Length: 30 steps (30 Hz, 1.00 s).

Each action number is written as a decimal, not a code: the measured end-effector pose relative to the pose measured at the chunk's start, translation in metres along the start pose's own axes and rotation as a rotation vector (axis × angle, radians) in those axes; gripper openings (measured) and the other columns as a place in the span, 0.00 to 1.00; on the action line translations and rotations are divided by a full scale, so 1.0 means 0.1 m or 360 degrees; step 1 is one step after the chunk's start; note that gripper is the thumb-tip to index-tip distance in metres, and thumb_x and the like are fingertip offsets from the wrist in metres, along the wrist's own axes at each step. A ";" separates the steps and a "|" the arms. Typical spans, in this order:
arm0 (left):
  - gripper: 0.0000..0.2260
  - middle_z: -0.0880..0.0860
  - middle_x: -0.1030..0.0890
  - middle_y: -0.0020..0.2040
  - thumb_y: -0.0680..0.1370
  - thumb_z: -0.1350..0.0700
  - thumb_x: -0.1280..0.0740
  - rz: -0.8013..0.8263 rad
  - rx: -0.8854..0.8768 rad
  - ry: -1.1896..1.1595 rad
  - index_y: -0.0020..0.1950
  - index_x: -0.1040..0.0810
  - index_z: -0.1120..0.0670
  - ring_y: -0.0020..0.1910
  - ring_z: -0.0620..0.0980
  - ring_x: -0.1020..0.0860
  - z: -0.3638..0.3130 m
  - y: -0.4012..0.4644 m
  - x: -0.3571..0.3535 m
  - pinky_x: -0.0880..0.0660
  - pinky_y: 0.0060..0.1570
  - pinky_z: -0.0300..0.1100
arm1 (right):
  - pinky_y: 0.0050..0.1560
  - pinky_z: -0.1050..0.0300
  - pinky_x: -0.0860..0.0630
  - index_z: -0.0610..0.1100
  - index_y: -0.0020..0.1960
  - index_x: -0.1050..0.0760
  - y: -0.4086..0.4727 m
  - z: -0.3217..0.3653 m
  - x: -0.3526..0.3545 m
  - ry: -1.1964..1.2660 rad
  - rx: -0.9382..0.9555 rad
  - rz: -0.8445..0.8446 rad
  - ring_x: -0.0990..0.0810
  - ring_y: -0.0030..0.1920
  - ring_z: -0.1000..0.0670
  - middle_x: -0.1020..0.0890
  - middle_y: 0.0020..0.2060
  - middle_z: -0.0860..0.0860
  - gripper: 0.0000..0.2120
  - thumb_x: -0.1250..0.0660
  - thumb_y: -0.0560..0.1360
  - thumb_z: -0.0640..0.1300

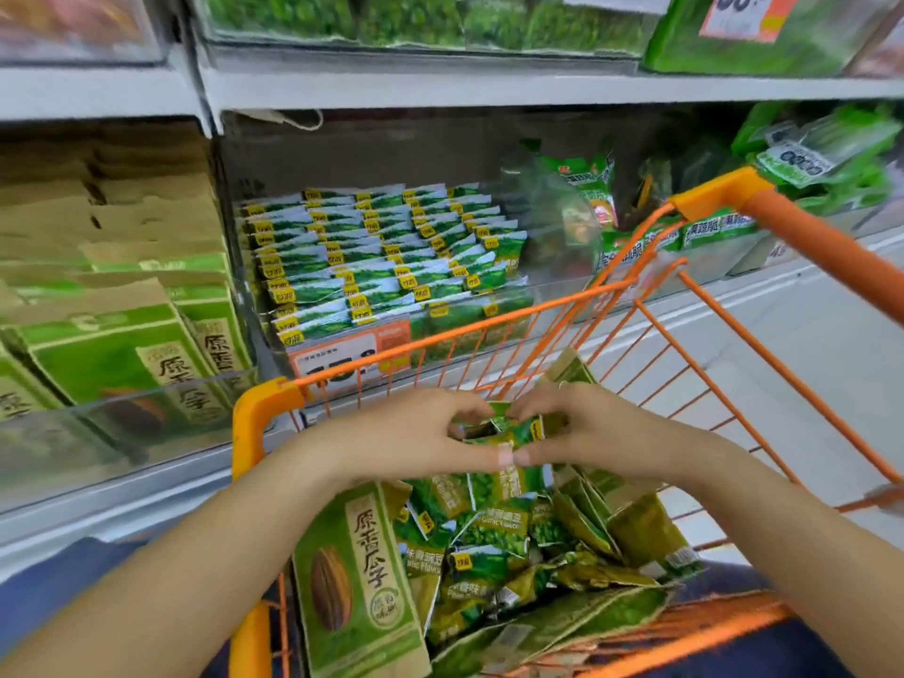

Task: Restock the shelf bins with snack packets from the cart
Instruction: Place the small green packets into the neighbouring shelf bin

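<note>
Both my hands are over the orange wire cart [538,318], gathering a small bunch of green snack packets [508,430] between them. My left hand [416,433] grips the bunch from the left, and my right hand [582,430] grips it from the right, thumbs nearly meeting below. Under the hands the cart holds a loose heap of small green packets [489,535] and a large sunflower-seed bag [362,574]. Beyond the cart's front rim, a clear shelf bin [381,256] holds neat rows of the same small green packets.
Large green-and-kraft seed bags [112,305] fill the bin to the left. Bins with other green bags [582,188] stand to the right, behind the cart's orange handle [807,237]. An orange price tag [350,357] hangs on the bin front. Another stocked shelf [440,85] runs above.
</note>
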<state>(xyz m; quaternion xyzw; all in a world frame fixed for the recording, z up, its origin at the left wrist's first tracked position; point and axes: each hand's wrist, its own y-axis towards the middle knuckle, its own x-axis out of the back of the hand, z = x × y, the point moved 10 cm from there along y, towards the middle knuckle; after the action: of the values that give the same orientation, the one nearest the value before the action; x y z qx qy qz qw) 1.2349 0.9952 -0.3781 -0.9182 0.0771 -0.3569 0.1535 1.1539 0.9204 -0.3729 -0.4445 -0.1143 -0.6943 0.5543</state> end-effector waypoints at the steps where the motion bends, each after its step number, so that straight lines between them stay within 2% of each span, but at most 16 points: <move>1: 0.26 0.46 0.25 0.66 0.73 0.37 0.33 -0.0024 -0.0002 -0.0035 0.69 0.28 0.45 0.60 0.42 0.25 -0.02 -0.01 0.01 0.28 0.61 0.41 | 0.41 0.57 0.27 0.47 0.52 0.21 -0.03 0.05 0.03 0.0236 0.0037 -0.0014 0.24 0.38 0.54 0.21 0.41 0.48 0.17 0.27 0.69 0.56; 3: 0.14 0.52 0.19 0.50 0.73 0.42 0.29 -0.0159 -0.0061 -0.0184 0.57 0.21 0.44 0.44 0.43 0.23 -0.09 -0.05 0.09 0.27 0.45 0.37 | 0.36 0.64 0.34 0.43 0.48 0.21 -0.09 0.17 0.07 0.0580 0.0103 -0.0048 0.29 0.30 0.58 0.27 0.30 0.53 0.12 0.28 0.71 0.51; 4: 0.11 0.54 0.18 0.42 0.73 0.45 0.28 -0.0245 -0.0099 -0.0307 0.53 0.19 0.47 0.35 0.43 0.24 -0.13 -0.07 0.15 0.30 0.36 0.35 | 0.34 0.67 0.35 0.42 0.46 0.21 -0.11 0.22 0.11 0.0695 0.0138 -0.0101 0.31 0.29 0.60 0.29 0.27 0.57 0.09 0.29 0.72 0.48; 5: 0.10 0.52 0.18 0.39 0.73 0.47 0.28 -0.0318 -0.0109 -0.0410 0.52 0.18 0.49 0.30 0.43 0.24 -0.14 -0.10 0.20 0.31 0.32 0.34 | 0.33 0.68 0.37 0.43 0.42 0.21 -0.13 0.26 0.16 0.0787 0.0175 -0.0170 0.32 0.28 0.60 0.30 0.26 0.57 0.08 0.31 0.72 0.49; 6: 0.10 0.49 0.18 0.42 0.73 0.49 0.27 -0.0368 -0.0086 -0.0512 0.52 0.19 0.50 0.30 0.42 0.22 -0.11 -0.11 0.23 0.29 0.32 0.32 | 0.33 0.66 0.36 0.45 0.39 0.22 -0.14 0.28 0.22 0.0864 0.0197 -0.0240 0.32 0.29 0.58 0.31 0.26 0.55 0.10 0.31 0.73 0.51; 8: 0.10 0.44 0.20 0.53 0.73 0.53 0.27 -0.0416 -0.0006 -0.0816 0.53 0.21 0.49 0.38 0.43 0.18 -0.04 -0.12 0.24 0.22 0.41 0.34 | 0.36 0.59 0.29 0.43 0.41 0.23 -0.16 0.25 0.29 0.1026 0.0163 -0.0325 0.25 0.33 0.52 0.24 0.30 0.45 0.13 0.32 0.73 0.53; 11: 0.11 0.54 0.16 0.52 0.75 0.61 0.30 -0.0462 -0.0024 -0.1293 0.57 0.23 0.56 0.46 0.46 0.17 -0.05 -0.12 0.28 0.19 0.43 0.40 | 0.47 0.55 0.20 0.42 0.46 0.24 -0.18 0.22 0.24 0.1168 0.0068 -0.0238 0.16 0.40 0.51 0.16 0.36 0.50 0.13 0.30 0.66 0.49; 14: 0.18 0.55 0.15 0.52 0.70 0.57 0.29 -0.0518 -0.0031 -0.1476 0.59 0.23 0.58 0.49 0.49 0.17 -0.03 -0.13 0.33 0.19 0.41 0.41 | 0.47 0.56 0.20 0.43 0.44 0.26 -0.20 0.29 0.21 0.1225 0.0088 -0.0229 0.16 0.39 0.53 0.17 0.34 0.52 0.11 0.29 0.64 0.46; 16: 0.21 0.54 0.15 0.50 0.67 0.53 0.24 -0.0526 -0.0028 -0.1379 0.58 0.23 0.58 0.47 0.50 0.18 -0.03 -0.13 0.33 0.22 0.42 0.41 | 0.46 0.57 0.20 0.43 0.42 0.27 -0.19 0.28 0.25 0.1255 0.0079 -0.0328 0.20 0.35 0.57 0.21 0.29 0.55 0.09 0.28 0.67 0.44; 19: 0.18 0.47 0.17 0.40 0.68 0.52 0.23 -0.0647 -0.0046 -0.1170 0.53 0.22 0.58 0.33 0.40 0.22 -0.05 -0.17 0.38 0.29 0.34 0.31 | 0.47 0.56 0.21 0.45 0.43 0.26 -0.17 0.22 0.32 0.1274 0.0055 -0.0437 0.25 0.34 0.58 0.25 0.27 0.56 0.06 0.29 0.72 0.38; 20: 0.17 0.46 0.17 0.39 0.68 0.52 0.24 -0.0673 -0.0074 -0.1131 0.53 0.22 0.57 0.32 0.38 0.23 -0.07 -0.18 0.38 0.30 0.33 0.28 | 0.46 0.57 0.22 0.46 0.43 0.25 -0.18 0.23 0.35 0.1242 0.0066 -0.0469 0.25 0.34 0.57 0.24 0.28 0.56 0.07 0.29 0.72 0.36; 23: 0.16 0.47 0.15 0.42 0.68 0.52 0.24 -0.0663 -0.0120 -0.0976 0.52 0.20 0.54 0.36 0.42 0.19 -0.17 -0.20 0.44 0.25 0.37 0.33 | 0.42 0.62 0.26 0.49 0.42 0.22 -0.22 0.32 0.47 0.1003 0.0157 -0.0563 0.23 0.36 0.56 0.21 0.35 0.53 0.08 0.28 0.72 0.37; 25: 0.14 0.47 0.14 0.43 0.68 0.52 0.23 -0.0644 -0.0130 -0.0804 0.51 0.19 0.52 0.40 0.44 0.17 -0.29 -0.16 0.54 0.21 0.42 0.39 | 0.46 0.54 0.25 0.52 0.45 0.19 -0.24 0.34 0.55 0.0958 0.0174 -0.0673 0.21 0.41 0.54 0.18 0.40 0.53 0.05 0.28 0.72 0.42; 26: 0.13 0.46 0.14 0.43 0.68 0.53 0.24 -0.0698 -0.0133 -0.0689 0.51 0.19 0.52 0.41 0.44 0.16 -0.34 -0.15 0.63 0.20 0.44 0.40 | 0.47 0.51 0.25 0.52 0.48 0.19 -0.26 0.31 0.61 0.0949 0.0162 -0.0766 0.21 0.42 0.54 0.18 0.41 0.55 0.04 0.29 0.73 0.46; 28: 0.10 0.45 0.14 0.43 0.70 0.56 0.25 -0.0933 -0.0141 -0.0483 0.51 0.18 0.52 0.42 0.41 0.17 -0.43 -0.14 0.93 0.22 0.46 0.39 | 0.48 0.53 0.26 0.53 0.60 0.23 -0.31 0.25 0.78 0.0622 0.0085 -0.0955 0.23 0.45 0.59 0.20 0.50 0.59 0.14 0.34 0.76 0.54; 30: 0.08 0.44 0.15 0.43 0.72 0.58 0.25 -0.1184 -0.0133 -0.0347 0.50 0.18 0.53 0.43 0.39 0.18 -0.50 -0.09 1.23 0.23 0.49 0.38 | 0.60 0.54 0.31 0.53 0.73 0.35 -0.32 0.25 0.89 -0.0110 -0.0013 -0.1008 0.29 0.63 0.57 0.28 0.66 0.55 0.23 0.42 0.79 0.57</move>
<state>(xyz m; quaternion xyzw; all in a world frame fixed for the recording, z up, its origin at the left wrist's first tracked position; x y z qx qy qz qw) 1.2919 0.9618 -0.2624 -0.9214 -0.2634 -0.2851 -0.0167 1.1392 0.8886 -0.2821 -0.4124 -0.2628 -0.8174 0.3046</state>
